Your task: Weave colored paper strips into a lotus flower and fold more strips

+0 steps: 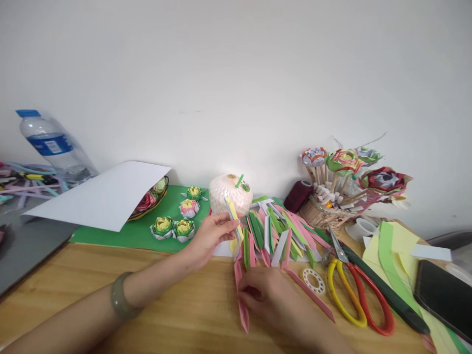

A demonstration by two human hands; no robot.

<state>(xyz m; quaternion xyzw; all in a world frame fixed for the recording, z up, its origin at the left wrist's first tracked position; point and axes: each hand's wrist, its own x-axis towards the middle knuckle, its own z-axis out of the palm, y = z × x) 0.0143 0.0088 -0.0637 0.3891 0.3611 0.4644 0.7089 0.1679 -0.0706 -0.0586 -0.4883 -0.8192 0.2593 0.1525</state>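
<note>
My left hand [212, 235] pinches a small stack of folded paper strips [233, 214], yellow and whitish, standing upright between thumb and fingers. Just below it, my right hand [271, 300] is closed on a pink paper strip [242, 314], which is folded lengthwise and runs up toward the left hand's stack. Whether the pink strip touches that stack I cannot tell. Beyond the right hand spreads a pile of folded paper strips [282, 226] in green, pink, white and yellow. Another pink strip [311, 296] lies to its right on the wooden table [155, 295].
Scissors [346, 280] with yellow and red handles lie at right, near a white ring with holes [313, 281] and a black phone [444, 295]. Behind stand a coconut [226, 191] and a pot of paper flowers [324, 211]. Several paper flowers [183, 230] sit on green card [114, 238].
</note>
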